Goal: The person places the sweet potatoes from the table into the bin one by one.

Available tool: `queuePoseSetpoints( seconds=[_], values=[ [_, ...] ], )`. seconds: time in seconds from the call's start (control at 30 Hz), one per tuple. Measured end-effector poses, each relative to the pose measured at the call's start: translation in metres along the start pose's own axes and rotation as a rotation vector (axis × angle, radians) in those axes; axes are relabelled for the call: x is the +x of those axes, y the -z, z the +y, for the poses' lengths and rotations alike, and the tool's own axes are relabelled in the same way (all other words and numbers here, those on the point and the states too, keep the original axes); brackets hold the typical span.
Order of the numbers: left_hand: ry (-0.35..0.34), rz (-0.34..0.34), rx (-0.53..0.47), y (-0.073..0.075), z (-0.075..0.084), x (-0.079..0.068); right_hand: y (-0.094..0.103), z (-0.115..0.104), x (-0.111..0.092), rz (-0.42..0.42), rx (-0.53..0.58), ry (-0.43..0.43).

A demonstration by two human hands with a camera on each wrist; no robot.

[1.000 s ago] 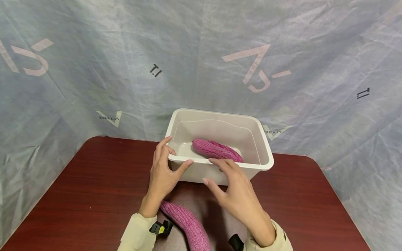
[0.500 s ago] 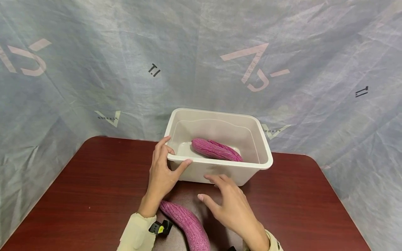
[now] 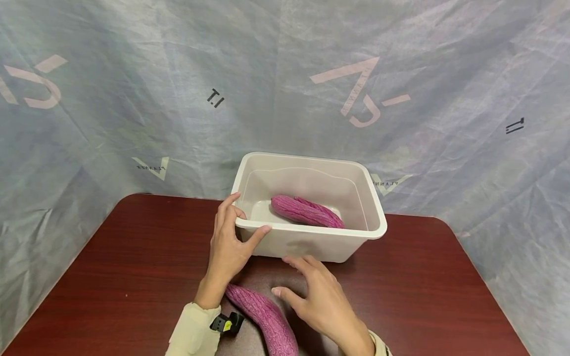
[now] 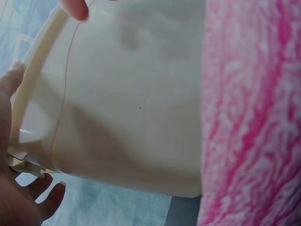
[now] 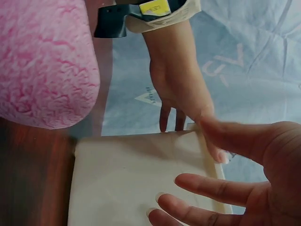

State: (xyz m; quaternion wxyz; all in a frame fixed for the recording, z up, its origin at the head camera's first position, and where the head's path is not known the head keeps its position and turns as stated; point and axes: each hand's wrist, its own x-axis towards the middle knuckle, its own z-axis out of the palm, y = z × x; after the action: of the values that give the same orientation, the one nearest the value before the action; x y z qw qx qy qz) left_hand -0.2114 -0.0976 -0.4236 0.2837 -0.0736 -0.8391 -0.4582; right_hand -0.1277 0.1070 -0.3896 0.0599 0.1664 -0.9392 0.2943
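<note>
A white plastic bin point(image 3: 311, 243) stands on the table, and my left hand point(image 3: 229, 252) grips the left corner of its near rim. The left thumb lies along the front rim; other fingers go over the left side. Inside the bin lie two long, streaked purple-pink vegetables, the front one point(image 3: 305, 211) largely covering the back one point(image 3: 307, 201). A third, curved purple-pink vegetable point(image 3: 269, 319) lies on the table between my forearms, its lower end cut off by the frame. My right hand point(image 3: 322, 296) hovers in front of the bin, fingers spread and relaxed, holding nothing.
The dark red wooden table point(image 3: 147, 277) has rounded far corners. A grey-blue printed sheet point(image 3: 249, 113) hangs behind it and down both sides. A black wrist camera point(image 3: 227, 324) sits on the left sleeve.
My right hand has drawn back from the bin's near rim, moving down and slightly left toward the vegetable on the table. The left hand keeps its grip on the rim.
</note>
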Motion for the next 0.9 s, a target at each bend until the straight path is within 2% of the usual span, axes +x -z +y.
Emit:
queuePoseSetpoints(
  seconds=[0.9],
  values=[
    [-0.008,0.011,0.007,-0.001,0.000,0.001,-0.023,0.004,0.002,-0.223,0.055,0.007]
  ],
)
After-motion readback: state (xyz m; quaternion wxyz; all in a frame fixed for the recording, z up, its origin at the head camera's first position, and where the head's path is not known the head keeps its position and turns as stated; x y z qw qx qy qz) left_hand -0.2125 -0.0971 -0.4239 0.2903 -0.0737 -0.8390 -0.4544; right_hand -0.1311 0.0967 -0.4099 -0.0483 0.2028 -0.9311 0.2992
